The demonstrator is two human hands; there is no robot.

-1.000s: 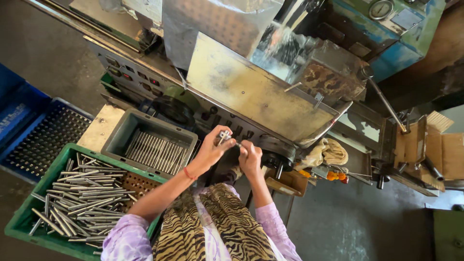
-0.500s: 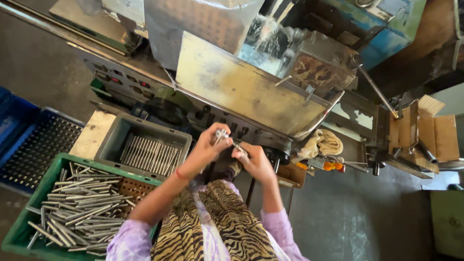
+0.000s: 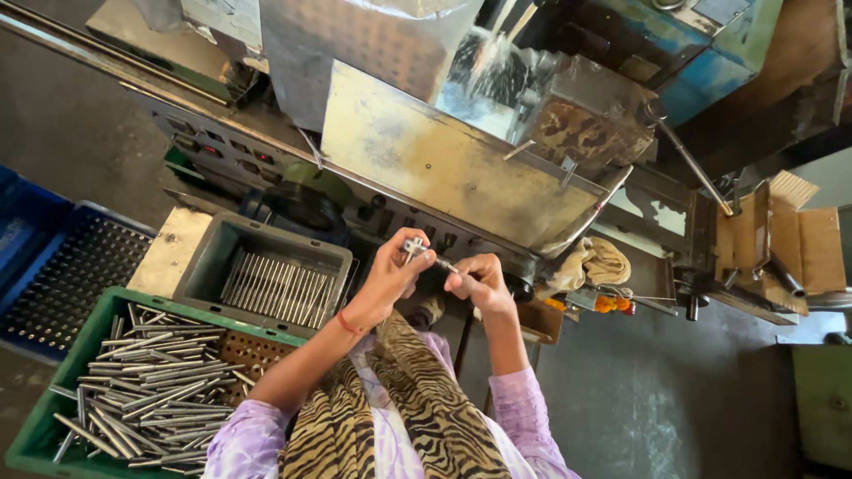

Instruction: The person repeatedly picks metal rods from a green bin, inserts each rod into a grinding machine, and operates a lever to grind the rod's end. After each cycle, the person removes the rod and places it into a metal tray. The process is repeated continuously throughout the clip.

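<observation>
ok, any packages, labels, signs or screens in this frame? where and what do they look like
Cardboard box: far right beside the machine, brown, flaps open, dark metal parts inside.
Green crate: lower left, rectangular plastic, loosely heaped with metal rods.
Grey tray: behind the green crate, rectangular, rods lying in a row.
Blue crate: far left, perforated floor.
No labels, signs or screens can be made out.

Silver-grey steel rods (image 3: 133,390) fill a green crate (image 3: 35,435), beside a blue perforated tray (image 3: 62,275). Lilac sleeves (image 3: 524,417), a tiger-striped brown-and-black scarf (image 3: 426,417), a red wrist thread (image 3: 348,325). The machine's guard plate (image 3: 444,168) is stained yellowish; cardboard box (image 3: 799,239) tan.
</observation>
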